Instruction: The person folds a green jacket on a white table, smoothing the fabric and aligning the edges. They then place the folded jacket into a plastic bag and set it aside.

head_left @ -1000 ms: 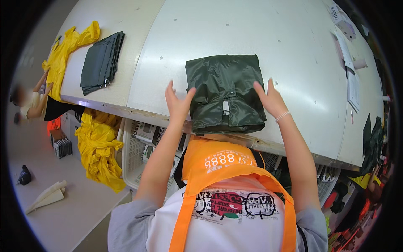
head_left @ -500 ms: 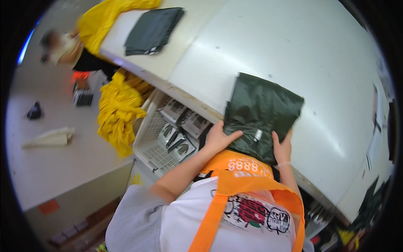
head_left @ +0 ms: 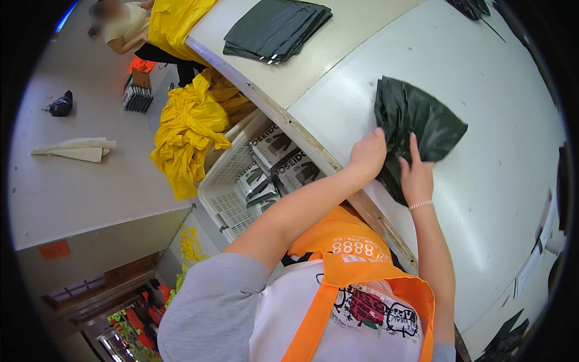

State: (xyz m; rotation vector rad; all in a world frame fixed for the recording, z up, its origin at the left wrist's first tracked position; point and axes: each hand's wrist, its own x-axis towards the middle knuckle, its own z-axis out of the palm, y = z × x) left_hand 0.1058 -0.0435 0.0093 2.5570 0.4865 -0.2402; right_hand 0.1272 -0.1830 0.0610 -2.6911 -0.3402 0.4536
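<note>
Here, in the head view, a folded dark green garment (head_left: 416, 130) is seen lying on the white table (head_left: 500, 199), at about 1 o'clock from the picture's middle and close to the table's near edge. The left hand (head_left: 368, 154) is laid on the garment's left edge at 9 o'clock of it; its fingers are curled together, and whether cloth is pinched under them cannot be told. The right hand (head_left: 415, 175) is pressed flat on the garment's lower part, at 6 o'clock of it, with the fingers held together and stretched toward 12 o'clock and the thumb set slightly apart. A thin bracelet (head_left: 420, 205) is worn at that wrist. Both forearms are brought in from the lower edge, over an orange apron (head_left: 338, 253) worn on a pale printed shirt.

At 11 o'clock from the garment, well apart from it, a stack of dark folded pieces (head_left: 274, 27) is seen on a beige board (head_left: 313, 60) that adjoins the table. Under the table edge, at 8 o'clock from the hands, a white basket (head_left: 232, 193) holding packed items is placed. Just beside it, at its 10 o'clock, yellow cloth (head_left: 190, 133) is draped in a heap. More yellow cloth (head_left: 172, 21) lies at the top, near another person (head_left: 123, 27) in the upper left corner. On the grey floor at 9 o'clock, a pale folded sheet (head_left: 75, 149) and a small black object (head_left: 60, 104) are seen, near each other.
</note>
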